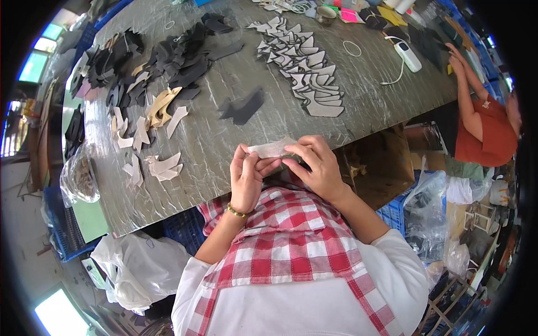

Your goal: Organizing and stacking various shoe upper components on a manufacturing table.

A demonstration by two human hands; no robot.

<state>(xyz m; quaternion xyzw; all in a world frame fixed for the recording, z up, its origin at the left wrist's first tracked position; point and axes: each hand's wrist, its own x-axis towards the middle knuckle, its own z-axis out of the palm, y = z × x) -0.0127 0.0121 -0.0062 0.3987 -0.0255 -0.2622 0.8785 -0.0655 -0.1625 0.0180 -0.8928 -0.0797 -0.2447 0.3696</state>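
Observation:
A pale, off-white cut piece of thin material [269,149] is stretched between my two hands at the table's near edge. My left hand [247,178] pinches its left end, and my right hand [319,167] grips the right end between thumb and fingers. Just beyond them a single dark grey cut piece [246,108] lies flat on the table [218,162]. To the far right of it runs a long overlapping row of dark pieces with pale faces [305,70]. Beige cut pieces [163,166] lie to the left.
Heaps of black pieces [188,59] cover the far left, with a tan piece [162,106] nearby. A white device with a cable [408,57] lies far right. Another person in a red shirt [487,134] reaches over the right edge. A white plastic bag [137,269] hangs below left.

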